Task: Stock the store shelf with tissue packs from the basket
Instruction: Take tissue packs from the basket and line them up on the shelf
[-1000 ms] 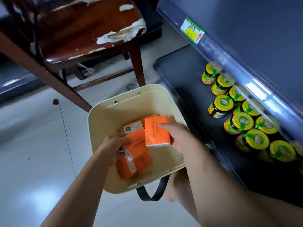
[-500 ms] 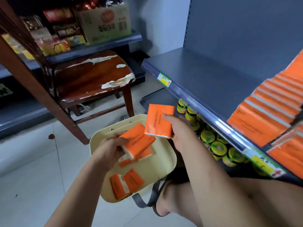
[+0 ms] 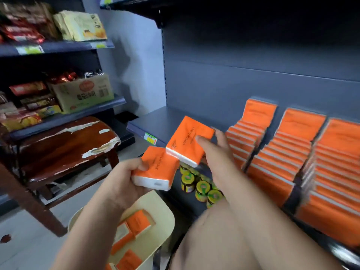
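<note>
My left hand point(image 3: 124, 182) grips an orange tissue pack point(image 3: 157, 168) above the cream basket point(image 3: 161, 221). My right hand point(image 3: 216, 152) holds a second orange tissue pack point(image 3: 187, 141) a little higher, in front of the grey shelf point(image 3: 155, 121). The two packs touch at a corner. Several orange tissue packs point(image 3: 134, 228) lie in the basket. On the shelf to the right stand three rows of orange packs point(image 3: 288, 152), blurred.
Yellow-lidded jars point(image 3: 202, 188) stand on the lower shelf under my right hand. A worn wooden chair point(image 3: 64, 145) is at the left. Behind it, shelves carry a cardboard box point(image 3: 81, 94) and snack bags. My bare knee point(image 3: 214, 238) is at the bottom.
Both hands rose out of the basket, each with a pack, towards the shelf. The view tilted up from the basket to the stocked rows on the right.
</note>
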The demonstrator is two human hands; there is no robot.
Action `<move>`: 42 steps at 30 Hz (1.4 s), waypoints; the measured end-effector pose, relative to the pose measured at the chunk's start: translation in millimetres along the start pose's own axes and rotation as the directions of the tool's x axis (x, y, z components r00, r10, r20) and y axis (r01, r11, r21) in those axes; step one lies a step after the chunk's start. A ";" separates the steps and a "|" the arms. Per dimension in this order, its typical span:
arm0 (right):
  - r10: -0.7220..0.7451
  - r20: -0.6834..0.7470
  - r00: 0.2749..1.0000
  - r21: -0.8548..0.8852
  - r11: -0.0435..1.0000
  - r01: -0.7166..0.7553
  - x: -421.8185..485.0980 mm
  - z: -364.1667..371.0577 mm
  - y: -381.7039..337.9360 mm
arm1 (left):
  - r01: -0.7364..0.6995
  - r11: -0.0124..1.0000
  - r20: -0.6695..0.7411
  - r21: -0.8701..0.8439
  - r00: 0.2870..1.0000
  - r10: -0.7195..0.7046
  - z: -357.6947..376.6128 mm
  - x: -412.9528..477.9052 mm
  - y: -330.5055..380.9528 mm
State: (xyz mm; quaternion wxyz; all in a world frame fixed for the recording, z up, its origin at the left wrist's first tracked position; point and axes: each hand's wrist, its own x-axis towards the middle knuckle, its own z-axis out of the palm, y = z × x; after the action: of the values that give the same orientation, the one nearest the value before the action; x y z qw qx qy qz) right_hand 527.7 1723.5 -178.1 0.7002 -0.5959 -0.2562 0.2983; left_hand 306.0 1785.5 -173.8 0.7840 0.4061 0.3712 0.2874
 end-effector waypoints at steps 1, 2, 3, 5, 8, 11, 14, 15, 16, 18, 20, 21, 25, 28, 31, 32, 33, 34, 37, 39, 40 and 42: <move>-0.045 -0.011 0.999 -0.033 0.998 0.044 -0.2 -13.9 -11.8 | -0.025 0.999 0.034 0.022 0.999 0.025 15.4 1.9 3.2; -0.081 -0.029 0.996 -0.055 0.995 0.080 -0.5 -28.9 -23.6 | -0.051 0.998 0.053 0.042 0.997 0.048 32.1 4.3 5.5; -0.115 -0.059 0.992 -0.068 0.992 0.110 0.5 -45.5 -33.6 | -0.071 0.996 0.089 0.045 0.994 0.067 50.5 6.4 7.3; -0.148 -0.121 0.982 -0.079 0.987 0.139 0.8 -80.8 -50.6 | -0.116 0.991 0.148 0.061 0.983 0.106 86.5 12.4 8.0; -0.144 -0.144 0.979 -0.097 0.987 0.131 -3.8 -134.7 -72.9 | -0.160 0.984 0.215 0.077 0.966 0.140 136.1 27.1 4.8; -0.172 -0.189 0.967 -0.177 0.974 0.139 -9.2 -185.8 -94.1 | -0.163 0.978 0.279 0.127 0.952 0.122 184.9 44.3 3.1; -0.188 -0.212 0.959 -0.259 0.957 0.131 -15.5 -232.6 -105.2 | -0.129 0.979 0.311 0.155 0.947 0.075 228.9 61.2 -5.8; -0.177 -0.211 0.961 -0.268 0.956 0.117 -17.2 -246.5 -106.4 | -0.118 0.982 0.312 0.149 0.948 0.067 241.9 66.2 -11.4; -0.172 -0.196 0.965 -0.286 0.952 0.112 -18.3 -258.6 -108.0 | -0.127 0.982 0.307 0.137 0.948 0.080 252.3 72.3 -16.0; -0.180 -0.174 0.968 -0.354 0.929 0.109 -16.6 -277.1 -111.6 | -0.165 0.980 0.303 0.112 0.945 0.124 271.0 87.9 -23.3; -0.225 -0.196 0.955 -0.426 0.896 0.123 -8.8 -290.4 -115.6 | -0.159 0.984 0.323 0.081 0.938 0.125 285.6 103.1 -27.7; -0.253 -0.193 0.948 -0.453 0.880 0.142 -4.3 -296.3 -118.1 | -0.142 0.987 0.345 0.072 0.932 0.109 291.0 109.4 -30.4; -0.287 -0.154 0.945 -0.564 0.811 0.154 10.2 -315.9 -124.4 | -0.074 0.997 0.419 0.036 0.906 0.053 310.4 114.4 -40.0; -0.309 -0.208 0.928 -0.671 0.735 0.094 16.1 -324.0 -125.6 | -0.013 1.000 0.479 -0.024 0.877 0.022 320.0 119.3 -47.7; -0.340 -0.237 0.910 -0.753 0.656 0.049 22.5 -330.2 -126.4 | 0.033 0.995 0.484 -0.099 0.875 0.019 322.7 131.5 -49.8; -0.346 -0.242 0.907 -0.754 0.655 0.048 24.8 -333.3 -128.8 | 0.024 0.994 0.486 -0.110 0.873 0.033 323.3 135.7 -50.0; -0.349 -0.241 0.906 -0.736 0.674 0.064 25.9 -335.6 -132.3 | -0.001 0.994 0.485 -0.114 0.873 0.056 323.7 138.8 -49.9; -0.351 -0.236 0.906 -0.716 0.694 0.082 27.2 -338.7 -135.6 | -0.035 0.994 0.482 -0.107 0.872 0.083 323.0 140.4 -50.2; -0.380 -0.236 0.894 -0.745 0.662 0.085 27.3 -349.6 -145.5 | -0.094 0.991 0.456 -0.091 0.881 0.126 320.2 145.1 -52.1; -0.421 -0.255 0.870 -0.804 0.593 0.051 27.0 -357.3 -147.2 | -0.142 0.989 0.450 -0.044 0.881 0.147 317.2 152.4 -54.7; -0.439 -0.271 0.857 -0.828 0.560 0.024 27.4 -360.8 -146.2 | -0.173 0.985 0.451 -0.019 0.877 0.163 316.2 153.9 -56.0; -0.465 -0.287 0.838 -0.866 0.500 -0.019 28.8 -364.7 -141.6 | -0.229 0.973 0.454 0.019 0.869 0.195 313.9 156.1 -60.0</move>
State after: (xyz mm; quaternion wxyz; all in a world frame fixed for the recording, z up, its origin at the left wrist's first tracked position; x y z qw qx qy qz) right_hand 824.0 1480.0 -96.0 0.3978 -0.8716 -0.2601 -0.1200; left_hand 658.2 1739.6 -155.4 0.7969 0.5277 0.1435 0.2566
